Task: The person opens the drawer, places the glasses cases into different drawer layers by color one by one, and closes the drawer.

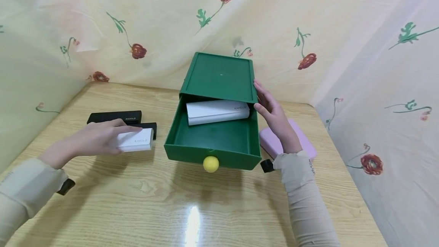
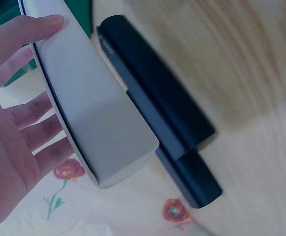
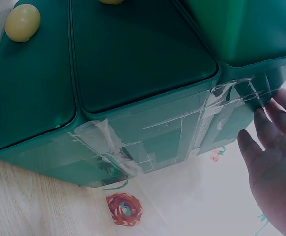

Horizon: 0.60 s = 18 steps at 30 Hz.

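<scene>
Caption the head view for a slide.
Left hand grips a white case; right hand touches a green drawer unit, its open drawer holding another white case.

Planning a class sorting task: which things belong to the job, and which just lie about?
Apparently in use:
white case in left hand
green drawer unit beside right hand
second white case inside

Probably lying about:
two black cases
lilac object

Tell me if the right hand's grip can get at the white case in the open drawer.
Probably yes: the right hand's grip is empty beside the green cabinet, and the open drawer leaves the front of the white case uncovered. It must clear the drawer's side.
</scene>
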Each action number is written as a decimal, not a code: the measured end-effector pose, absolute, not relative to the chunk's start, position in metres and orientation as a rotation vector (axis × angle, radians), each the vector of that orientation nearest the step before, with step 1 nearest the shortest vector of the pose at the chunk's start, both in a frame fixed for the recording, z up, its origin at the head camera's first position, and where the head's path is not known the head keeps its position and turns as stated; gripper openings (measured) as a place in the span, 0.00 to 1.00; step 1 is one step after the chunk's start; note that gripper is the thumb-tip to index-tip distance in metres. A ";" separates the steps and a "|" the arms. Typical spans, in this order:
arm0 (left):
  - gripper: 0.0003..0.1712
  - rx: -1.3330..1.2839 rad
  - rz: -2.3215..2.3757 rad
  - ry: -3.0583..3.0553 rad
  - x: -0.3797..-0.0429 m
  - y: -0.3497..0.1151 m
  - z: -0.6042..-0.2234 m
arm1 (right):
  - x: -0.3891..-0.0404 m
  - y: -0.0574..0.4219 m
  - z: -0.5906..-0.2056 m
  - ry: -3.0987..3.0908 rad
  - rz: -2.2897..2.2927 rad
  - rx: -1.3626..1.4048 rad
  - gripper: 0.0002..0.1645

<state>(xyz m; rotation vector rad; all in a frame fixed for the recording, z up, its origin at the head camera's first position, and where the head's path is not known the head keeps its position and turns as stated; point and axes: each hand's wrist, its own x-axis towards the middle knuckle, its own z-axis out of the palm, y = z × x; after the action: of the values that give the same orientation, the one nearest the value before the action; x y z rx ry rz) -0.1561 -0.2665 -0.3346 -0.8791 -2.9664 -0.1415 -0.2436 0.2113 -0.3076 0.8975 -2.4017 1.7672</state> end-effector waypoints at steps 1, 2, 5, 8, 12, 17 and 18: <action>0.39 -0.876 -0.137 -2.967 -0.156 -0.266 -0.331 | -0.244 0.212 -0.307 -2.401 1.768 0.900 0.33; 0.39 -0.873 -0.136 -2.966 -0.156 -0.265 -0.328 | -0.244 0.212 -0.307 -2.401 1.769 0.901 0.33; 0.39 -0.865 -0.148 -2.965 -0.156 -0.263 -0.317 | -0.243 0.211 -0.307 -2.401 1.765 0.904 0.33; 0.40 -0.878 -0.146 -2.950 -0.156 -0.261 -0.306 | -0.243 0.211 -0.308 -2.400 1.775 0.905 0.34; 0.39 -0.937 -0.131 -2.911 -0.156 -0.258 -0.292 | -0.242 0.210 -0.309 -2.406 1.782 0.905 0.34; 0.41 -0.987 -0.112 -2.874 -0.159 -0.253 -0.272 | -0.242 0.210 -0.307 -2.414 1.762 0.897 0.34; 0.41 -0.982 -0.096 -2.875 -0.160 -0.252 -0.268 | -0.243 0.210 -0.306 -2.415 1.761 0.896 0.34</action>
<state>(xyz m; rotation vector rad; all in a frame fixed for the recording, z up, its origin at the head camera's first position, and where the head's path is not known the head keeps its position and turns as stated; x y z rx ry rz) -0.1598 -0.2522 -0.2679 -0.9816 -2.8746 -0.0964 -0.2425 0.2104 -0.3059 0.8961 -2.4146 1.7607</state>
